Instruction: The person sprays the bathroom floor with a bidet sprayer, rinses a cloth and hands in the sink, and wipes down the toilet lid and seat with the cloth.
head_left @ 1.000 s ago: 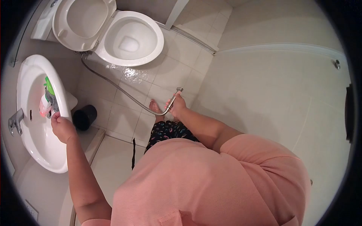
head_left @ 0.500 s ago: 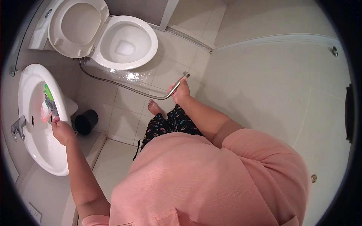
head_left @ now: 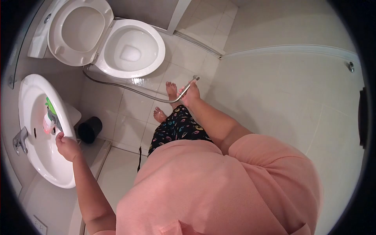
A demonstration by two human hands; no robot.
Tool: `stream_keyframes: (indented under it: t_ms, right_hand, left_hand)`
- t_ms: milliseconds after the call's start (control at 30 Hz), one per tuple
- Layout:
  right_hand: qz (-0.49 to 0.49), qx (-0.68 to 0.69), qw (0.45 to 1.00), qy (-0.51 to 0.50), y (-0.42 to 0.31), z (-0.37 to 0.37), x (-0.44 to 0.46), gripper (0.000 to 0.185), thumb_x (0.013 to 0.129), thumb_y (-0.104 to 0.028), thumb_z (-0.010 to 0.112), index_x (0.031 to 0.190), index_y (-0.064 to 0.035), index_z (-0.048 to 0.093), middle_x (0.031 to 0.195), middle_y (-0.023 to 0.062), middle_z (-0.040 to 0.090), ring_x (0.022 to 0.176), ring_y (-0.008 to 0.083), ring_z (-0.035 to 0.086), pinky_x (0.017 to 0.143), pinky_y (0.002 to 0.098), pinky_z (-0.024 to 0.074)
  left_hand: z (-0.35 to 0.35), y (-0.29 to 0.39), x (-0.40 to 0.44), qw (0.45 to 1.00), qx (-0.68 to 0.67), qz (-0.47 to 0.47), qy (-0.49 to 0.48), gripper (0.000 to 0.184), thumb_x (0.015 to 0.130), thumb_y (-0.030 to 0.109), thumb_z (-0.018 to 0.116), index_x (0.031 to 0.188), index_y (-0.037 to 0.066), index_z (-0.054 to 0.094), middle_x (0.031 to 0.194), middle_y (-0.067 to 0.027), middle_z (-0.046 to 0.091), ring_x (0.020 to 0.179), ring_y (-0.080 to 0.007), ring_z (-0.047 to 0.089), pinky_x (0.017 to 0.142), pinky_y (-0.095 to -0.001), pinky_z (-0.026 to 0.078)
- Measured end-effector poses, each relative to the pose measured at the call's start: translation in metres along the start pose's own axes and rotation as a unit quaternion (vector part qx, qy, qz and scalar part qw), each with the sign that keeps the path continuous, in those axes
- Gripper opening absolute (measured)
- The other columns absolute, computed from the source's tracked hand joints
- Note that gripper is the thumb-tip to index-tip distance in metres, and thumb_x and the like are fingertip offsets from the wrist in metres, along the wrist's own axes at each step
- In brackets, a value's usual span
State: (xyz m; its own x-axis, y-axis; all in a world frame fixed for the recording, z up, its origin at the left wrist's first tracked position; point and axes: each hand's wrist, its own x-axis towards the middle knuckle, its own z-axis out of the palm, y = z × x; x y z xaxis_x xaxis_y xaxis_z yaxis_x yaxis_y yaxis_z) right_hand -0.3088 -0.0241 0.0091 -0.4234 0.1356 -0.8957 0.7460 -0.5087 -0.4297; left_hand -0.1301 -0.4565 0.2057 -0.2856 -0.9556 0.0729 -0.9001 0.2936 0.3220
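Note:
A metal bidet sprayer (head_left: 187,90) rests in my right hand (head_left: 191,96), with the fingers closed round its handle and its head pointing away from me. Its flexible metal hose (head_left: 125,87) curves back towards the toilet (head_left: 156,47). My left hand (head_left: 67,147) is over the near rim of the white sink (head_left: 37,172), its fingers drawn together close to a grey cloth-like item (head_left: 54,117). What those fingers hold, if anything, I cannot make out. A green item (head_left: 50,105) and a white and pink bottle-like item (head_left: 47,124) lie in the basin beside the grey one.
The toilet's lid and seat (head_left: 56,49) are raised. A black bin (head_left: 90,129) stands on the floor beside the sink, and a faucet (head_left: 20,141) is on its far side. The tiled floor (head_left: 133,103) shines wet near the toilet base (head_left: 138,82).
My second foot has come into view near the sprayer. My left hand has drawn back slightly from the items in the sink. The sprayer stays in my right hand.

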Motion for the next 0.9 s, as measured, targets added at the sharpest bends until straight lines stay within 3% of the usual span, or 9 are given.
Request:
stream_keyframes:
  t_ms: [100,167,233,533,600,733,800,900]
  right_hand:
    - [0.048,0.019,0.998,0.037,0.003,-0.015,0.002,0.042,0.096,-0.055,0.037,0.116,-0.0182,0.043,0.099,0.0095,0.048,0.083,0.0265,0.052,0.076,0.0506,0.0492]
    - [0.071,-0.02,0.994,0.079,0.003,-0.023,0.005,0.046,0.097,-0.054,0.033,0.12,-0.0144,0.038,0.092,0.0093,0.048,0.069,0.0213,0.052,0.062,0.0435,0.0505]
    - [0.06,-0.025,0.994,0.089,-0.001,-0.024,0.009,0.045,0.097,-0.052,0.031,0.12,-0.0132,0.036,0.094,0.0101,0.048,0.07,0.0216,0.053,0.062,0.044,0.0505]
    - [-0.014,-0.059,0.992,0.113,-0.033,-0.012,0.01,0.042,0.099,-0.046,0.032,0.117,-0.0085,0.036,0.086,0.0088,0.052,0.064,0.0174,0.055,0.056,0.0355,0.0495]
    - [-0.077,-0.084,0.987,0.117,-0.034,-0.012,0.016,0.042,0.099,-0.043,0.034,0.115,-0.0049,0.039,0.08,0.009,0.054,0.06,0.0172,0.056,0.055,0.0317,0.0487]
    - [-0.107,-0.112,0.982,0.107,-0.034,-0.018,0.018,0.034,0.1,-0.04,0.035,0.113,-0.0085,0.039,0.083,0.0085,0.054,0.065,0.0183,0.058,0.058,0.033,0.0509]
    - [-0.151,-0.117,0.976,0.103,-0.032,-0.016,0.024,0.039,0.099,-0.038,0.038,0.112,-0.001,0.04,0.073,0.0089,0.055,0.056,0.0178,0.055,0.055,0.0315,0.0479]
    - [-0.202,-0.135,0.966,0.092,-0.028,-0.013,0.025,0.038,0.099,-0.036,0.039,0.111,0.0,0.04,0.073,0.0096,0.056,0.057,0.0183,0.056,0.055,0.0324,0.0479]
  left_hand:
    - [0.0,-0.004,0.001,1.0,-0.011,0.004,0.003,0.036,0.081,0.019,0.038,0.101,0.007,0.065,0.102,-0.0139,0.067,0.094,-0.0322,0.062,0.084,-0.0391,0.046]
    - [0.002,-0.008,0.003,1.0,-0.016,0.012,-0.002,0.036,0.081,0.019,0.038,0.101,0.006,0.065,0.102,-0.0137,0.066,0.093,-0.032,0.062,0.085,-0.0388,0.046]
    - [0.004,-0.01,0.005,0.999,-0.047,-0.002,-0.009,0.035,0.081,0.018,0.037,0.101,0.006,0.064,0.102,-0.0134,0.066,0.094,-0.0307,0.061,0.086,-0.038,0.045]
    - [0.003,-0.009,0.007,0.997,-0.053,-0.035,-0.032,0.038,0.081,0.018,0.034,0.104,0.003,0.061,0.105,-0.0153,0.064,0.097,-0.0311,0.059,0.088,-0.0386,0.044]
    - [0.002,-0.008,0.008,0.998,-0.046,-0.031,-0.03,0.039,0.081,0.018,0.034,0.104,0.003,0.061,0.106,-0.0151,0.063,0.097,-0.0311,0.059,0.088,-0.0385,0.044]
    - [0.002,-0.012,0.008,0.999,-0.035,-0.027,-0.016,0.039,0.081,0.018,0.033,0.104,0.004,0.062,0.108,-0.0144,0.063,0.098,-0.0311,0.059,0.089,-0.0383,0.044]
    - [0.001,-0.007,0.005,0.999,-0.039,-0.034,-0.016,0.039,0.081,0.018,0.033,0.104,0.004,0.062,0.108,-0.0143,0.063,0.099,-0.0311,0.059,0.089,-0.0383,0.044]
    - [-0.001,-0.001,0.002,0.998,-0.04,-0.042,-0.016,0.039,0.081,0.018,0.033,0.105,0.004,0.062,0.109,-0.014,0.063,0.1,-0.0309,0.059,0.09,-0.0383,0.043]
